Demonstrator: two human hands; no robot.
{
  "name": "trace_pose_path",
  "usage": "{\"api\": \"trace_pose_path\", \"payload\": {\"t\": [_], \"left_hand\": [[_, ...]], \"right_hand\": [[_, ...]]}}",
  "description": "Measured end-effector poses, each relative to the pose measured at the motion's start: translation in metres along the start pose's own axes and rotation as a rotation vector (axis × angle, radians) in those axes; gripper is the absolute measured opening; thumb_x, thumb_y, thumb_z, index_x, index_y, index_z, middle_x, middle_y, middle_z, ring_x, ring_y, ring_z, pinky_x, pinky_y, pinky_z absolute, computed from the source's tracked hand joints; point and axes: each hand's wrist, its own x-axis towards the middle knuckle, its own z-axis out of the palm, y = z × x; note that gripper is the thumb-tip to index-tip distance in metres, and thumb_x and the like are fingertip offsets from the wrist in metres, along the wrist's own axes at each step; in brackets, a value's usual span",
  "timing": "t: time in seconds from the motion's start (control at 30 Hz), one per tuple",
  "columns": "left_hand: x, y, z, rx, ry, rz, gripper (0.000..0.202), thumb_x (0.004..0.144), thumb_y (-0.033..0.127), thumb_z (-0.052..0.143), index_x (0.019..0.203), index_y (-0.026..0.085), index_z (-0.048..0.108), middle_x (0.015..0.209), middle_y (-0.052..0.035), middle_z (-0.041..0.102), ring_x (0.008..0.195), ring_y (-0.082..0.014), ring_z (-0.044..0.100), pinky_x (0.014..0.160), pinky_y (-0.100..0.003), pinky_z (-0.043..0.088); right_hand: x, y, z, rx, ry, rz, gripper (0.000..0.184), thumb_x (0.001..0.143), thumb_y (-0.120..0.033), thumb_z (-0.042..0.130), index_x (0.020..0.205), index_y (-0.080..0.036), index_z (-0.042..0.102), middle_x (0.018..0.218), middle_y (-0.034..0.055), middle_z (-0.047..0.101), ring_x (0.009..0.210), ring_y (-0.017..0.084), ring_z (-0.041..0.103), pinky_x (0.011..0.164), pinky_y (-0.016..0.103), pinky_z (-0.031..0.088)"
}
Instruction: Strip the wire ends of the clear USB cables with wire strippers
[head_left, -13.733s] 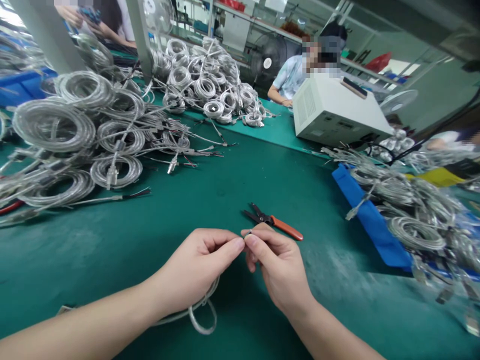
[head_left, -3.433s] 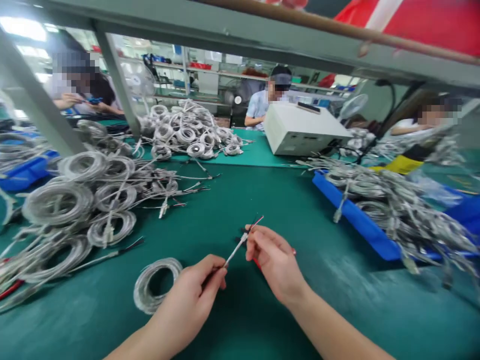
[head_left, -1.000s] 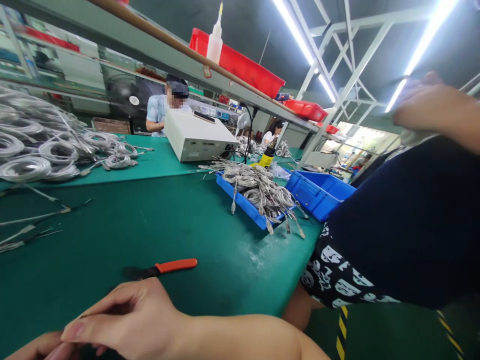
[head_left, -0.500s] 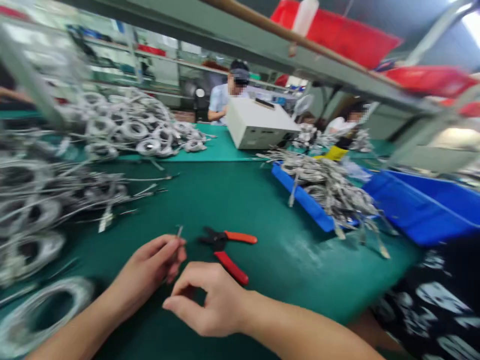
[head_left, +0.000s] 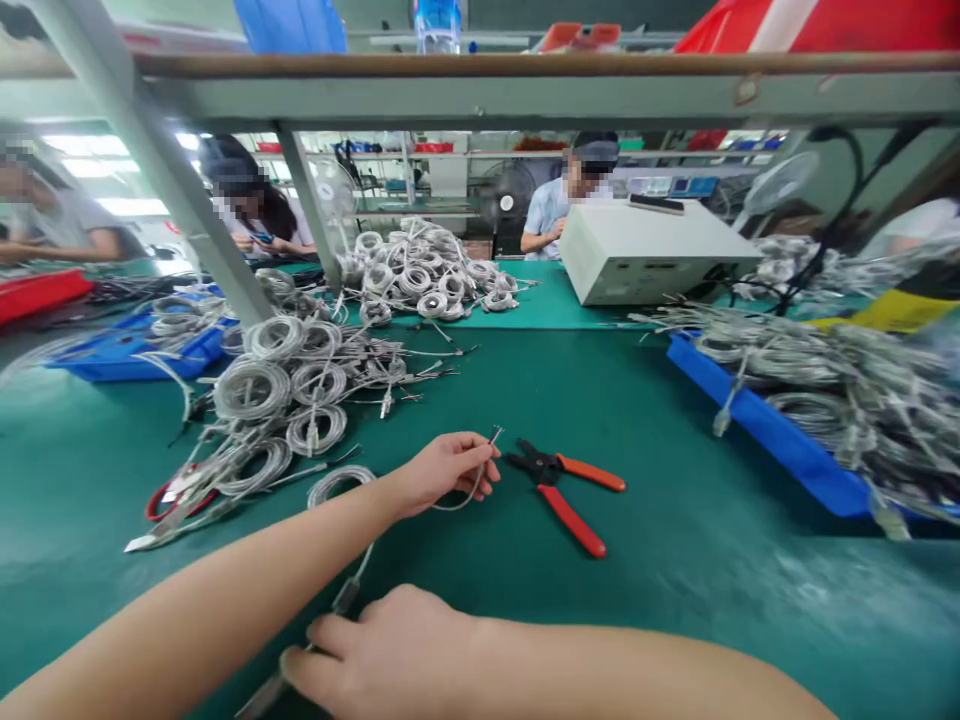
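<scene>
My left hand (head_left: 454, 470) is closed in a pinch on the end of a thin grey cable (head_left: 466, 500), whose fine bare wires (head_left: 496, 434) stick up past the fingertips. Part of that cable's coil (head_left: 341, 482) lies behind my left forearm. Low in the view, my right hand (head_left: 397, 650) is closed around a cable beside its grey plug piece (head_left: 346, 596); a paler connector (head_left: 262, 696) shows below the fingers. Just right of my left hand, wire strippers (head_left: 559, 480) with red and orange handles lie on the green mat, jaws apart, untouched.
Coiled cables (head_left: 300, 380) are heaped at left, more (head_left: 427, 270) behind. A blue tray (head_left: 765, 425) overflows with cables at right. A white box-shaped device (head_left: 660, 250) stands at the back, under a shelf beam (head_left: 480, 100). Several people sit across the bench.
The view has swung to the left. My right hand has come down and left, from beside my left hand onto the cable. My left hand still pinches the wire end.
</scene>
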Motion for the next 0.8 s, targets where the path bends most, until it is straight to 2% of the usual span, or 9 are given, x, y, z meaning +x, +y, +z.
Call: {"api": "trace_pose_path", "payload": {"t": [0.07,0.13,0.2,0.33,0.43,0.53,0.6,0.7,0.8], "left_hand": [[-0.001,0.0,-0.004,0.011,0.009,0.008,0.041,0.075,0.048,0.079,0.088,0.013,0.063,0.076,-0.0062,0.069,0.062,-0.0157,0.065,0.06,-0.028,0.052],[-0.002,0.0,-0.006,0.008,0.038,0.029,0.044,0.073,0.051,0.08,0.089,0.013,0.063,0.074,-0.0052,0.069,0.061,-0.0154,0.065,0.06,-0.028,0.052],[-0.004,-0.002,-0.006,-0.003,0.076,0.061,0.047,0.072,0.053,0.08,0.09,0.014,0.062,0.073,-0.0042,0.068,0.059,-0.0147,0.065,0.059,-0.027,0.052],[-0.006,-0.005,0.003,-0.038,0.118,0.113,0.049,0.07,0.055,0.08,0.091,0.014,0.063,0.07,-0.0031,0.067,0.057,-0.0135,0.062,0.059,-0.027,0.052],[-0.005,-0.008,0.014,-0.069,0.122,0.155,0.046,0.069,0.053,0.08,0.085,0.014,0.063,0.072,-0.0032,0.066,0.063,-0.013,0.062,0.061,-0.025,0.052],[-0.005,-0.01,0.021,-0.083,0.143,0.192,0.041,0.074,0.051,0.077,0.085,0.015,0.062,0.067,0.0006,0.061,0.054,-0.0087,0.053,0.046,-0.018,0.042],[-0.006,-0.012,0.023,-0.089,0.152,0.195,0.037,0.079,0.049,0.073,0.09,0.016,0.063,0.066,0.0021,0.059,0.048,-0.006,0.044,0.039,-0.015,0.03],[-0.008,-0.014,0.023,-0.086,0.132,0.172,0.034,0.083,0.047,0.07,0.094,0.016,0.063,0.064,0.0032,0.056,0.045,-0.0044,0.036,0.037,-0.013,0.021],[-0.01,-0.016,0.022,-0.055,0.116,0.158,0.032,0.085,0.046,0.068,0.085,0.016,0.061,0.06,0.0037,0.054,0.043,-0.0035,0.033,0.037,-0.014,0.02]], "right_hand": [[0.0,0.003,0.0,-0.016,-0.036,-0.005,0.052,0.098,-0.06,0.04,0.101,-0.017,0.069,0.092,0.005,0.074,0.065,0.022,0.07,0.041,0.032,0.041],[-0.011,0.011,-0.01,-0.042,-0.064,0.012,0.053,0.097,-0.06,0.044,0.085,-0.016,0.072,0.081,0.0058,0.074,0.068,0.023,0.07,0.047,0.031,0.043],[-0.03,0.024,-0.026,-0.057,-0.078,0.094,0.048,0.095,-0.056,0.052,0.08,-0.015,0.072,0.074,0.0074,0.073,0.068,0.023,0.07,0.051,0.03,0.043],[-0.073,0.053,-0.058,0.041,-0.079,0.328,0.024,0.091,-0.034,0.064,0.074,-0.017,0.068,0.072,0.0056,0.072,0.061,0.02,0.064,0.053,0.028,0.036],[-0.092,0.072,-0.066,0.3,0.162,0.552,0.028,0.093,-0.033,0.06,0.068,-0.019,0.063,0.061,0.0006,0.064,0.054,0.015,0.054,0.052,0.027,0.032],[-0.097,0.087,-0.06,0.615,0.632,0.783,0.031,0.095,-0.037,0.055,0.07,-0.02,0.06,0.062,-0.0003,0.061,0.054,0.013,0.05,0.053,0.026,0.036],[-0.097,0.096,-0.053,0.794,0.843,0.872,0.025,0.09,-0.04,0.06,0.076,-0.02,0.06,0.066,-0.0004,0.062,0.052,0.012,0.049,0.05,0.026,0.037],[-0.098,0.102,-0.044,0.999,0.882,0.919,0.023,0.084,-0.042,0.067,0.081,-0.02,0.061,0.065,-0.0025,0.059,0.047,0.01,0.047,0.046,0.025,0.038],[-0.098,0.101,-0.04,1.078,0.962,0.912,0.023,0.081,-0.04,0.071,0.078,-0.02,0.059,0.063,-0.0048,0.056,0.047,0.009,0.049,0.047,0.025,0.039]]}}
